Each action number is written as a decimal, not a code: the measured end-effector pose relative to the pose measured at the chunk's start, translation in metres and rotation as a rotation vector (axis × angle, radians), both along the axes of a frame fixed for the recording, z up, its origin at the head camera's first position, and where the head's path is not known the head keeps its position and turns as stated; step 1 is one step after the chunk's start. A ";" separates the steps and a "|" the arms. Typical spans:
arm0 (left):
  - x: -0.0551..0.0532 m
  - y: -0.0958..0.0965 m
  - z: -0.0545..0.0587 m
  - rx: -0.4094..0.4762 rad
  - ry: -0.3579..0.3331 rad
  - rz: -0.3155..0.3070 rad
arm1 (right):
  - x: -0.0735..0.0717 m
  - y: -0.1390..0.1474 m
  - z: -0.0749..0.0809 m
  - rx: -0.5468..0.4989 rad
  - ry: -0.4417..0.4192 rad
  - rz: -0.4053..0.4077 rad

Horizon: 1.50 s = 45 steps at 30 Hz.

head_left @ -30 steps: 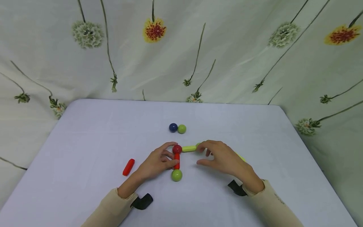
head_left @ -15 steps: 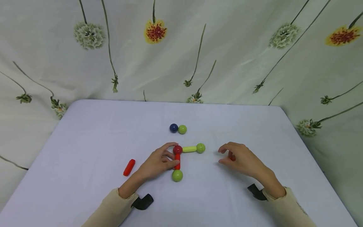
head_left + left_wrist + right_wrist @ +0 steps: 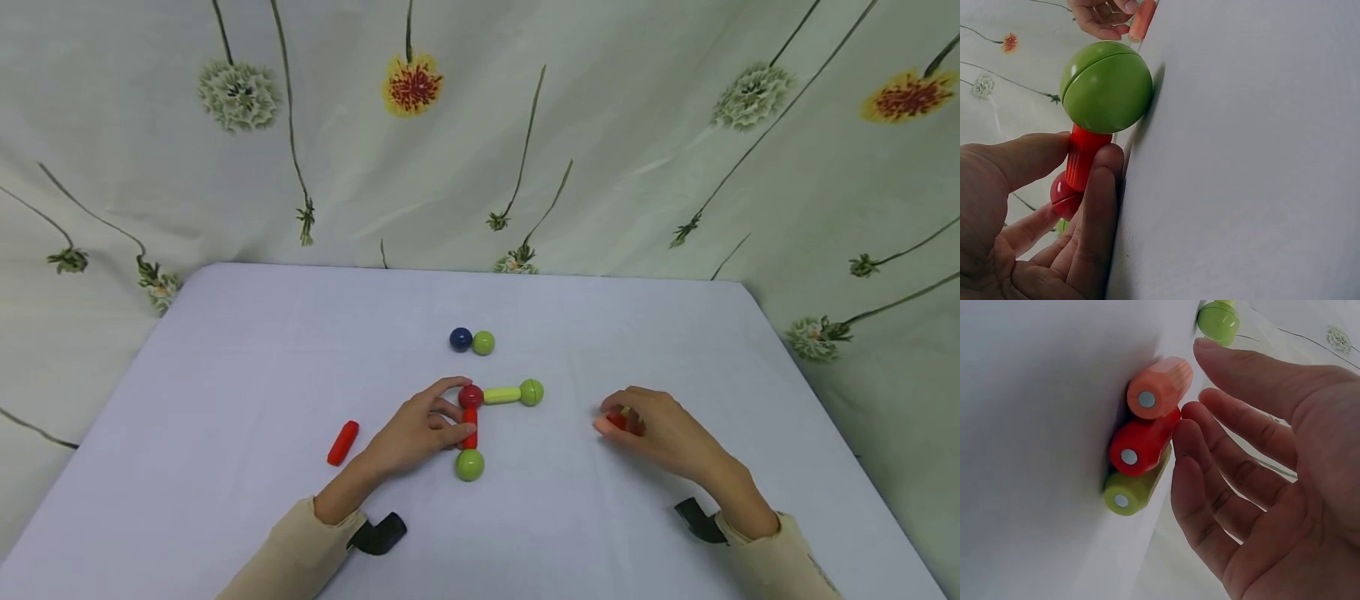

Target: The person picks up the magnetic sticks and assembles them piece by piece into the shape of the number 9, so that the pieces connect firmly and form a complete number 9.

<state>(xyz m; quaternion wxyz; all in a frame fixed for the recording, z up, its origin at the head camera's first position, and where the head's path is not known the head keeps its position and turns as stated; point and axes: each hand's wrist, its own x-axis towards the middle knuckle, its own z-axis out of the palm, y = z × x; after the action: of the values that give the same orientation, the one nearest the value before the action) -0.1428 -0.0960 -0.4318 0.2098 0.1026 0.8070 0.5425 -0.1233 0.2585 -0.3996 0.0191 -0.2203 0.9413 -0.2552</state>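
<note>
My left hand [image 3: 414,429] pinches a red toy rod [image 3: 1082,156] between thumb and fingers, one fingertip at the red ball [image 3: 471,396] on its far end. A green ball [image 3: 469,465] sits on the near end. From the red ball a yellow-green rod [image 3: 502,394] runs right to another green ball [image 3: 532,392]. My right hand [image 3: 1272,469] is at three rods lying side by side: orange [image 3: 1161,387], red [image 3: 1145,440] and yellow-green [image 3: 1138,490], with silver discs on their ends. Its fingers are loosely bent beside them, the thumb apart; contact with the red rod is unclear.
A dark blue ball [image 3: 461,339] and a green ball [image 3: 483,342] lie together farther back. Another red rod [image 3: 343,442] lies left of my left hand. The white-covered table [image 3: 262,333] meets a flowered cloth [image 3: 600,125] behind.
My right hand has moved right, away from the green ball at the end of the yellow-green rod, to the loose rods. My left hand keeps its hold on the red rod.
</note>
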 end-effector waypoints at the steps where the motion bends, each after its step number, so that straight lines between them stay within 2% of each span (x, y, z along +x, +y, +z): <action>1: 0.000 0.000 0.000 -0.002 0.001 0.000 | 0.000 0.000 -0.001 -0.004 0.002 0.001; 13: 0.001 -0.001 -0.001 -0.006 -0.001 0.007 | 0.001 -0.008 -0.010 0.021 -0.022 0.004; 21: 0.001 0.000 -0.002 -0.022 0.025 0.010 | 0.003 -0.013 -0.015 0.079 0.135 0.028; 26: 0.002 0.001 0.000 -0.026 0.026 0.015 | 0.005 -0.017 -0.015 0.087 0.167 0.028; 34: 0.003 0.001 0.001 -0.024 0.027 0.015 | 0.005 -0.028 -0.012 0.009 0.166 0.072; 38: 0.003 0.001 0.001 -0.029 0.027 0.010 | 0.006 -0.037 -0.013 0.011 0.167 0.091; 41: 0.003 0.001 0.001 -0.032 0.032 0.009 | 0.007 -0.045 -0.013 0.012 0.179 0.137; 45: 0.004 0.001 0.003 -0.013 0.030 0.006 | 0.008 -0.055 -0.010 0.011 0.144 0.195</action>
<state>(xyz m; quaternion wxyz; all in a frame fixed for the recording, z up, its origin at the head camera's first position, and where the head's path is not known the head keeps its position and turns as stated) -0.1392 -0.0955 -0.4292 0.1966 0.1071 0.8139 0.5362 -0.1155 0.2037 -0.4096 -0.0224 -0.3286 0.9157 -0.2304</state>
